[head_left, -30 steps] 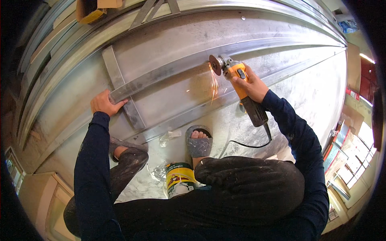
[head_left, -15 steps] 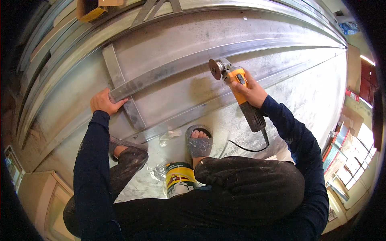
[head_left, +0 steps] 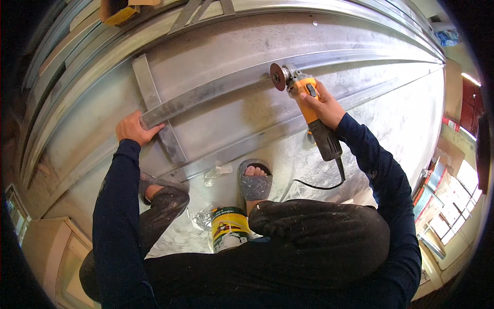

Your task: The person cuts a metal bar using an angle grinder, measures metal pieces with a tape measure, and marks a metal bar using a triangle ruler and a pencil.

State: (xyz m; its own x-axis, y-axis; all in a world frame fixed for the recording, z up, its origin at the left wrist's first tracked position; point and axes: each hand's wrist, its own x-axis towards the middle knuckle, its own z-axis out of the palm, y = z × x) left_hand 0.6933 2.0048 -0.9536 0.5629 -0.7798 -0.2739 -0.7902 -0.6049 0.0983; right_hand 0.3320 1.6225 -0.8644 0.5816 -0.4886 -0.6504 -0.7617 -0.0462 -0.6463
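Note:
My right hand [head_left: 325,105] is wrapped round the yellow and black body of an angle grinder [head_left: 310,105]. The grinder's reddish-brown disc [head_left: 278,77] stands right by the long metal bar [head_left: 206,95]; whether it touches the bar I cannot tell. At the bar's left end my left hand [head_left: 135,127] is closed on the metal, with the thumb on the near side. A short flat metal piece [head_left: 146,82] lies crosswise beneath the bar near that hand. The black cord [head_left: 321,187] trails from the grinder's rear end onto the floor.
A second long metal bar [head_left: 247,147] lies closer to my feet. More long profiles [head_left: 82,82] are stacked at the far left, with a cardboard box [head_left: 119,11] on top. Between my legs stands a yellow and green bucket [head_left: 230,229]. My sandalled foot [head_left: 255,180] is beside it.
The grinder in my right hand has moved slightly away from me and to the right, its disc now closer to the bar. My left hand keeps its grip.

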